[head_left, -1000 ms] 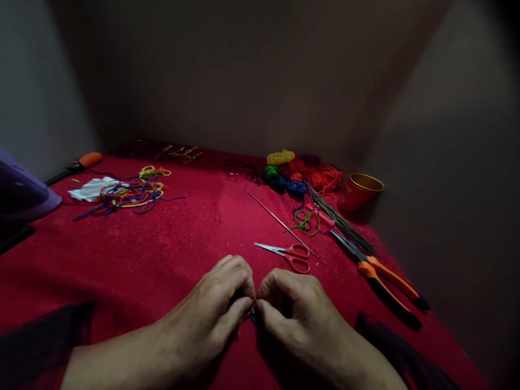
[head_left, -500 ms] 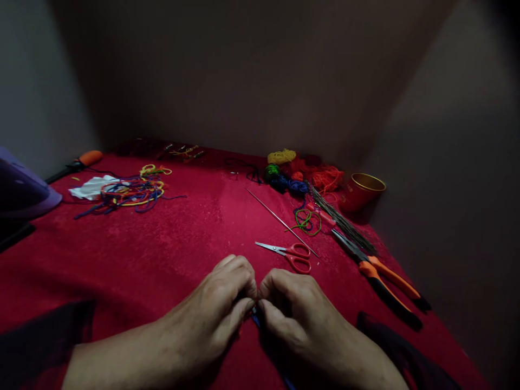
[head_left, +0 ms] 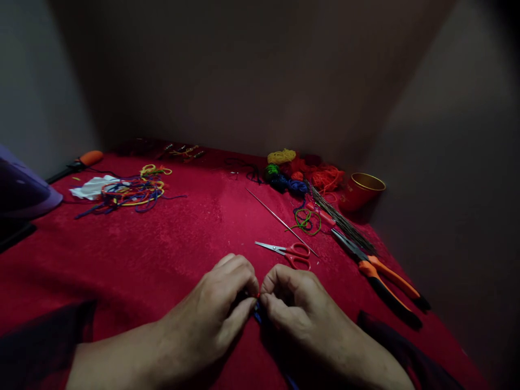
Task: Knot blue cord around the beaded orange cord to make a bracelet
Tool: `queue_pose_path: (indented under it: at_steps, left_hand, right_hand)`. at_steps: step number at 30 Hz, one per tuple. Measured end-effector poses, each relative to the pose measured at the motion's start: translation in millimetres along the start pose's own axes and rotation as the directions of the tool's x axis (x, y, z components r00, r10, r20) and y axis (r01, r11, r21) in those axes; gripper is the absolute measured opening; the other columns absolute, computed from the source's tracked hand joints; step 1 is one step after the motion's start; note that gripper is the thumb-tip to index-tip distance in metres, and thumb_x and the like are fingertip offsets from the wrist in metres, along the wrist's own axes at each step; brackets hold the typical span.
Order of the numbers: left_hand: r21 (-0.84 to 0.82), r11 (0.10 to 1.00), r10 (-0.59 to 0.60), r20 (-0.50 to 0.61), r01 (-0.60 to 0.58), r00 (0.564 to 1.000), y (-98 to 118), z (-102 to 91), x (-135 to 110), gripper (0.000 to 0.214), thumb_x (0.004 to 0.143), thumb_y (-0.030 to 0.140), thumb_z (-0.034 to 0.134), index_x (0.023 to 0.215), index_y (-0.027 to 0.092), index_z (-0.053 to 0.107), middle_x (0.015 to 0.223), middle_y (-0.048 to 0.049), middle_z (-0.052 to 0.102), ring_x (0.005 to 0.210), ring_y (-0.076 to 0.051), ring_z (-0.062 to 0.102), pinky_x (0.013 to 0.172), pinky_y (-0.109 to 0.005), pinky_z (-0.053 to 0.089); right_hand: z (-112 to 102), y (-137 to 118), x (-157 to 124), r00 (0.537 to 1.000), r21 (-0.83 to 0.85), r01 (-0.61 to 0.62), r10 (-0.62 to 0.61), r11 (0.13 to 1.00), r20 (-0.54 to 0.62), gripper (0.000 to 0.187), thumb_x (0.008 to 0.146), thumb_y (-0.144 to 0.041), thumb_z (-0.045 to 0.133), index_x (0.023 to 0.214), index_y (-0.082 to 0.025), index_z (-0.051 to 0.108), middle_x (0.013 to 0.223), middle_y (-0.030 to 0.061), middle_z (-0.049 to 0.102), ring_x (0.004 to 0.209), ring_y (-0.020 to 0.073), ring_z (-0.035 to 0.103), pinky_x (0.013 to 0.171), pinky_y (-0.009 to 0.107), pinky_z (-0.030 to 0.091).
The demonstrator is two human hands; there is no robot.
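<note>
My left hand [head_left: 221,306] and my right hand [head_left: 294,306] meet at the near middle of the red cloth [head_left: 162,249]. Both pinch a small knotted piece of red and blue cord [head_left: 257,306] between thumbs and fingertips; most of it is hidden by the fingers. A blue strand trails toward me under my right hand. Red-handled scissors [head_left: 290,253] lie just beyond my right hand.
Orange-handled pliers [head_left: 377,273], a long metal needle [head_left: 280,221], thin sticks [head_left: 343,222], yarn balls [head_left: 300,173] and a red cup [head_left: 359,192] lie at the right. A tangle of coloured cords [head_left: 130,192], white paper [head_left: 91,187] and an orange-handled tool [head_left: 77,162] lie at the left.
Both hands stayed pinched together on the cord, with only small finger shifts; my right hand edged slightly away from me.
</note>
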State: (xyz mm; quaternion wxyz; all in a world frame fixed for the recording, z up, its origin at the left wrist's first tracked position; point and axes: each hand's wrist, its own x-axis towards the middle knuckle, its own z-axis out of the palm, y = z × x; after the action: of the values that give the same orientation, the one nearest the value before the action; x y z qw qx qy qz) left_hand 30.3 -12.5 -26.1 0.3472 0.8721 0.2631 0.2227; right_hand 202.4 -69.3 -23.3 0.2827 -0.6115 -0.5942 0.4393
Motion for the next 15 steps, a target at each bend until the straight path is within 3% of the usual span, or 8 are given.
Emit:
queue_pose_path:
  at_steps: [8,15]
  left_hand:
    - [0.273,0.932,0.251,-0.019,-0.236,0.968,0.6,3.9,-7.6,0.022,0.087,0.002,0.039,0.082,0.013,0.057,0.083,-0.0092,0.058,0.075,-0.021,0.046,0.067,-0.034,0.044]
    - [0.314,0.908,0.283,0.030,-0.277,0.959,3.0,2.2,-9.4,0.025,0.085,0.002,0.036,0.087,0.011,0.059,0.084,-0.0123,0.060,0.075,-0.023,0.047,0.067,-0.037,0.047]
  right_hand:
    - [1.8,-0.6,0.0,0.999,0.023,-0.021,0.022,1.000,-0.035,0.011,0.083,-0.016,0.052,0.073,-0.019,0.052,0.063,-0.0052,0.052,0.058,0.0089,0.042,0.049,0.021,0.028]
    - [3.8,5.0,1.0,0.999,0.100,-0.021,0.024,0.995,-0.025,0.008,0.080,-0.013,0.052,0.074,-0.018,0.053,0.064,-0.0049,0.052,0.058,0.0086,0.041,0.049,0.021,0.028]
